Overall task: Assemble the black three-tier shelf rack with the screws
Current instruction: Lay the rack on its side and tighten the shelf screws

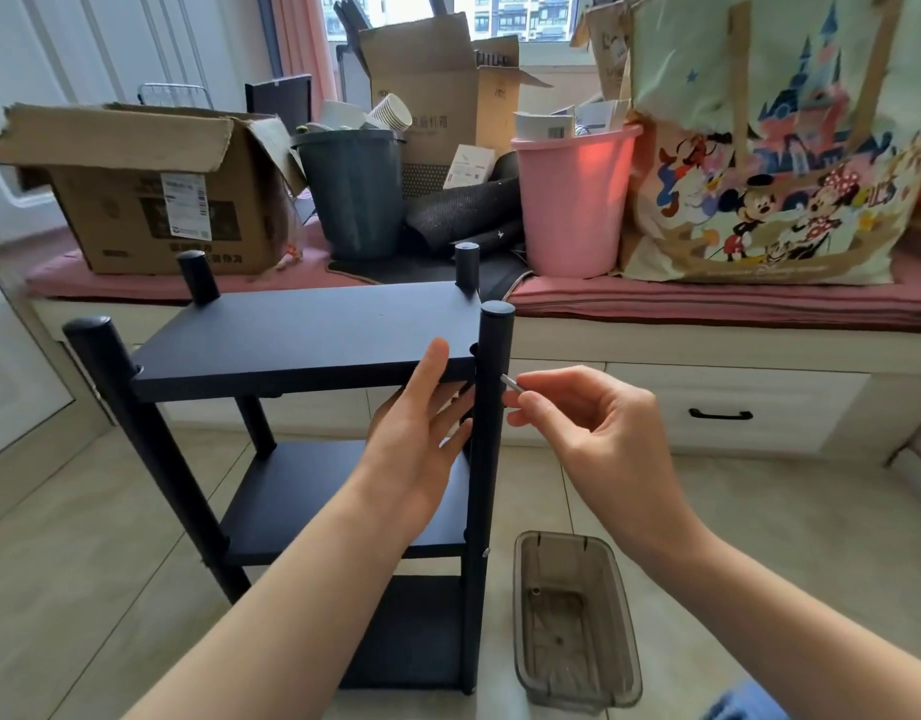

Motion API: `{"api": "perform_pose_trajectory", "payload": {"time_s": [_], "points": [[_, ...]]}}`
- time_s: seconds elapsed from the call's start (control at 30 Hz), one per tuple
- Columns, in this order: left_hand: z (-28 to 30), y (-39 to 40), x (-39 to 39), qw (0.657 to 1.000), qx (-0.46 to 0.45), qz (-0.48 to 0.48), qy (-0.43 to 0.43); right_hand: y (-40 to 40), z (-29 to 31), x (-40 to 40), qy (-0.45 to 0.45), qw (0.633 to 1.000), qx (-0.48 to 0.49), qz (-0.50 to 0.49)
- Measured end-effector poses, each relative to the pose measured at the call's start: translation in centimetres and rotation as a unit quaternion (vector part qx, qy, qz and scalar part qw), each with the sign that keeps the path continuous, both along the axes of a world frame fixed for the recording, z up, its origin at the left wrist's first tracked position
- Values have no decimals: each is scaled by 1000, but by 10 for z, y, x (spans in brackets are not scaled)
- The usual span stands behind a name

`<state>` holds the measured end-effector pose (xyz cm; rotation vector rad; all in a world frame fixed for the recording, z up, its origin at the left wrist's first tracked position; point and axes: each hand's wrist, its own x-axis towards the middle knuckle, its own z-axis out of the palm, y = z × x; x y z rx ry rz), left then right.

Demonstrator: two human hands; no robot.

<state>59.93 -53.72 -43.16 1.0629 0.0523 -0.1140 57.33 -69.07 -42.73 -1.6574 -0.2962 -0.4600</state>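
Black rack upright | three shelves | four round posts

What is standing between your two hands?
The rack's near right black post stands between the left hand and the right hand, seen in the head view.

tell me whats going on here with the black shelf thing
A person is putting together a black three-tier shelf rack on the tiled floor. The left hand steadies the top shelf's front edge with straight fingers, while the right hand pinches a small silver screw right at the front right post. A clear plastic tray sits on the floor beside the rack.
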Motion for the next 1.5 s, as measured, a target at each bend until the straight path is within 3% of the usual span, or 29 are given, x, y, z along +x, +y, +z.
{"api": "perform_pose_trajectory", "payload": {"time_s": [1.03, 1.5], "points": [[-1, -11, 0, 996, 14, 68, -47, 1, -1, 11, -24, 998, -50, -19], [-2, -11, 2, 996, 15, 76, -40, 2, 0, 12, -142, 962, -217, -92]]}}
